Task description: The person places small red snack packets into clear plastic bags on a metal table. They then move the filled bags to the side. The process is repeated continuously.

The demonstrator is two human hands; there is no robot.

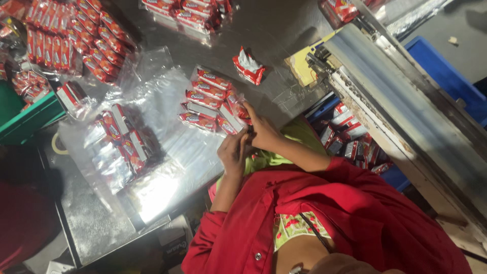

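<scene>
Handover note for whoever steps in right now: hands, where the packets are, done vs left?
Left hand: fingers curled by the table edge, touching the right hand; what it holds cannot be seen.
Right hand: fingers on the near corner of the clear bag of red snack packets.
Done: filled bags at the table's far side.
Left: this bag looks unsealed; another part-filled bag beside it, one loose packet on the steel table, more packets in the blue crate.

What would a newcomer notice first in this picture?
Red snack packets in a clear bag lie mid-table, where the left hand and right hand meet at the bag's edge. More bagged packets fill the top left corner, and loose ones fill a blue crate at right.
</scene>
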